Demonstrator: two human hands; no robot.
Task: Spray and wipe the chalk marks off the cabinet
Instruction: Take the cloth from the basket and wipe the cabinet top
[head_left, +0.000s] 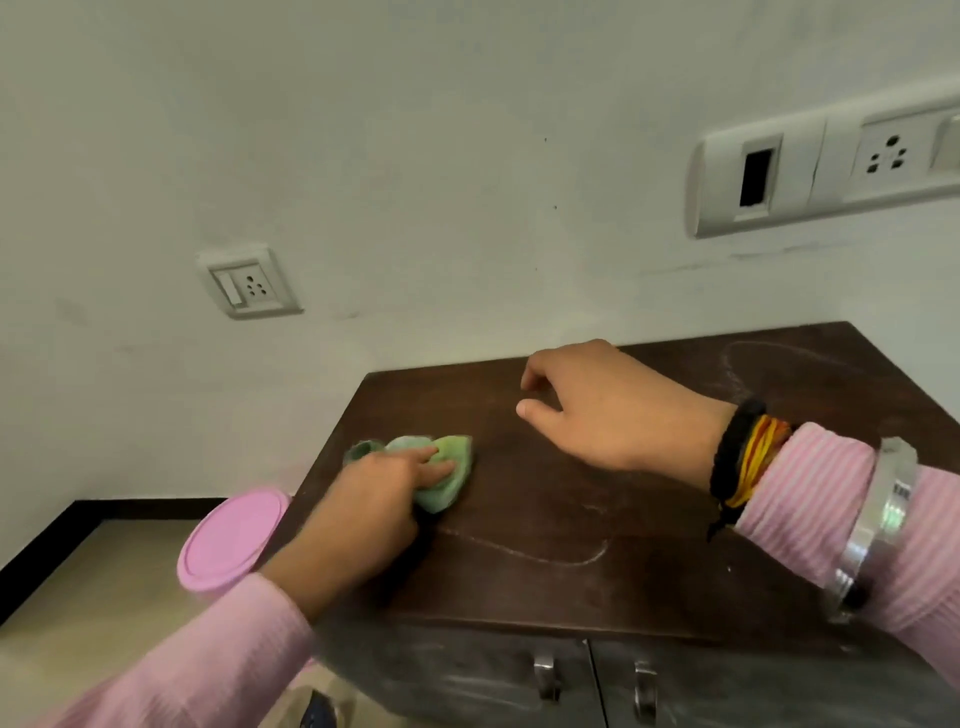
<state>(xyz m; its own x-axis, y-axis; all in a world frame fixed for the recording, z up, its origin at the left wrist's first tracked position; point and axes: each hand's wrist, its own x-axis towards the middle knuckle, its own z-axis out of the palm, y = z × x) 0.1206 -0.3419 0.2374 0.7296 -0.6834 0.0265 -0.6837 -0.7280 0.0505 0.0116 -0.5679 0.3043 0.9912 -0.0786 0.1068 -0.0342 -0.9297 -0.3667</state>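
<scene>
A dark brown cabinet (649, 582) stands against the white wall. Faint white chalk marks (566, 558) curve across its top near the front, and a fainter chalk loop (748, 358) shows at the back right. My left hand (379, 499) presses a bunched green cloth (447, 470) onto the top near the left edge. My right hand (608, 405) hovers over the middle of the top, fingers curled and apart, holding nothing. No spray bottle is in view.
A pink round lid or container (228, 543) sits just left of the cabinet, above the floor. Two metal door handles (545, 675) face me on the smudged front. Wall sockets (249, 283) and a switch panel (831, 161) are on the wall.
</scene>
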